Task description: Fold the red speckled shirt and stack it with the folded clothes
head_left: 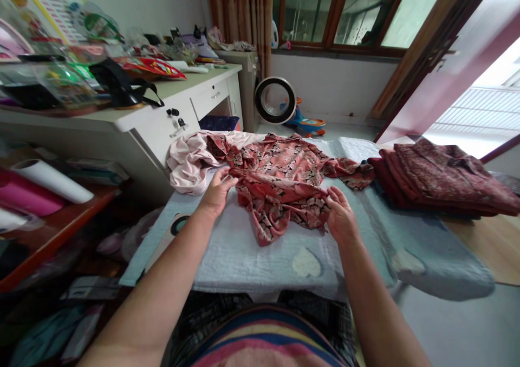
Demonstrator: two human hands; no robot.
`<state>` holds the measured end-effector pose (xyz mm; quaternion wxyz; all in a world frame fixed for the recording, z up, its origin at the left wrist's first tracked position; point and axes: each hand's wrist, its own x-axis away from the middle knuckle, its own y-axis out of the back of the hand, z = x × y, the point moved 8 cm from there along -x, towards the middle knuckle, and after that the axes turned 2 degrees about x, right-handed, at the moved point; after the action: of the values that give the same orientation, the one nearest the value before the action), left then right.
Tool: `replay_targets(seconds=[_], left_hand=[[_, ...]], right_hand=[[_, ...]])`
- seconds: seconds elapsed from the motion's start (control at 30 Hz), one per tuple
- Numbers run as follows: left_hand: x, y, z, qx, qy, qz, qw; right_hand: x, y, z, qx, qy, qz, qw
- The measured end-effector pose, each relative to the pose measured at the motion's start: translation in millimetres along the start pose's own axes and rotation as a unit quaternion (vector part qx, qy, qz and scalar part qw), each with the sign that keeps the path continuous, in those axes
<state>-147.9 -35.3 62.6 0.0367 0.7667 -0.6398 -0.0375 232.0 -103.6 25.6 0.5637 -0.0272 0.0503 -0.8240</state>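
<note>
Red patterned garment lies crumpled at the centre of the frame, on a pale blue padded board that runs from the lower middle toward the right. Both hands are on it. Left hand sits at the garment's left edge, fingers curled and pinching the cloth, thumb up. Right hand is at the garment's right lower edge, fingers bent over a fold of the fabric, gripping it. A loose end of the garment hangs down toward the viewer between the two hands.

Touching the garment's upper left is a pale pink cloth, bunched at the board's far left corner. A sleeve of the red garment stretches right, reaching a stack of folded dark red clothes at the right of the frame, resting on the same board.

Upper left: white desk with drawers, cluttered with a black strap bag, a red packet and clear plastic boxes. Left edge: a white roll on a reddish shelf. Upper centre, on the floor beyond the board: a round black-and-white fan beside a toy car, under a wood-framed window with striped curtains.
</note>
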Motion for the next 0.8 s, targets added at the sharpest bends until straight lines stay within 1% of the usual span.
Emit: replay_targets(seconds=[0.03, 0.07, 0.1, 0.13, 0.17, 0.2, 0.27, 0.3, 0.37, 0.43, 0.5, 0.57, 0.6, 0.67, 0.73, 0.8], left_hand=[[6, 0.0, -1, -0.046, -0.033, -0.021, 0.998], [15, -2.2, -2, -0.101, -0.068, -0.031, 0.992], [26, -7.0, -6, -0.15, -0.113, -0.027, 0.982], [41, -14.1, -12, -0.184, -0.168, -0.011, 0.968], [57, -24.1, -16, -0.205, -0.219, 0.025, 0.954], [74, -37.7, -19, -0.225, -0.255, 0.089, 0.936], [108, -62.9, -16, -0.277, -0.293, 0.218, 0.889], [122, -71.8, -12, -0.306, -0.301, 0.265, 0.863], [138, -81.5, -4, -0.353, -0.305, 0.312, 0.828], [142, -84.2, 4, -0.381, -0.299, 0.319, 0.815], [140, -84.5, 10, -0.392, -0.289, 0.315, 0.815], [135, -83.1, 10, -0.387, -0.276, 0.303, 0.826], [133, -81.2, 8, -0.375, -0.267, 0.29, 0.839], [128, -74.1, 2, -0.322, -0.24, 0.252, 0.88], [124, -64.8, -3, -0.239, -0.201, 0.215, 0.925], [121, -56.8, -4, -0.165, -0.167, 0.19, 0.953]], right_hand=[[3, 2, -1, 0.056, 0.02, -0.006, 0.998], [7, 5, -1, 0.123, 0.043, -0.019, 0.991], [11, 8, 1, 0.193, 0.072, -0.036, 0.978], [16, 10, 4, 0.256, 0.105, -0.05, 0.959], [21, 10, 6, 0.309, 0.138, -0.059, 0.939], [26, 9, 7, 0.347, 0.164, -0.059, 0.922], [34, 5, 5, 0.393, 0.186, -0.036, 0.9], [37, 3, 2, 0.41, 0.186, -0.023, 0.893], [42, 1, -2, 0.437, 0.181, -0.009, 0.881], [46, -2, -3, 0.445, 0.182, -0.001, 0.877], [49, -6, -2, 0.433, 0.19, 0.015, 0.881], [52, -9, -1, 0.402, 0.191, 0.037, 0.895], [54, -10, 0, 0.383, 0.188, 0.043, 0.903], [56, -6, 2, 0.349, 0.179, 0.031, 0.919], [58, 2, 6, 0.331, 0.174, -0.011, 0.927], [59, 13, 10, 0.322, 0.173, -0.063, 0.929]])
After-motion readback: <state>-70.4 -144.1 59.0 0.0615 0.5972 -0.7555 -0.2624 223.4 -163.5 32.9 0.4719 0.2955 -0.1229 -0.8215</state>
